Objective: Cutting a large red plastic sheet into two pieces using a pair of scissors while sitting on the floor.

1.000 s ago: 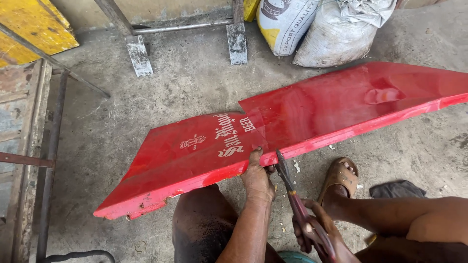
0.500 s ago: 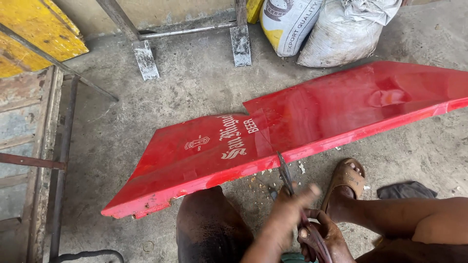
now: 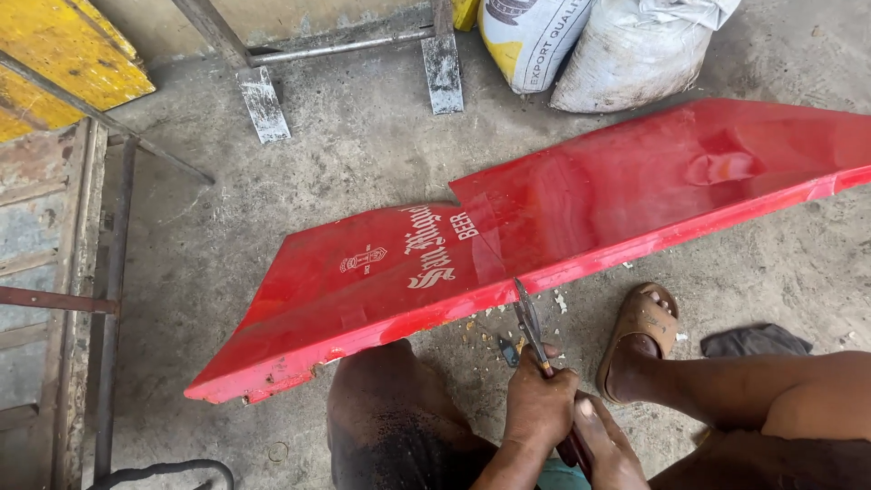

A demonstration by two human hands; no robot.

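Red sheet-metal panel (image 3: 562, 227): long, glossy, bent-edged, lay across the concrete floor (image 3: 363, 154); judged thin, springy, sharp-edged, best held by the folded near edge. Tin snips (image 3: 529, 322): blades at that edge, handles clenched by both hands, left hand (image 3: 539, 406) above right hand (image 3: 610, 449). Sacks (image 3: 590, 45) far.

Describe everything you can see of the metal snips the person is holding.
The metal snips are long and slim, with dull grey blades and dark reddish handles. Both hands grip the handles: left hand above, right hand below. The blades point up and away, their tips meeting the near folded edge of the red sheet-metal panel.
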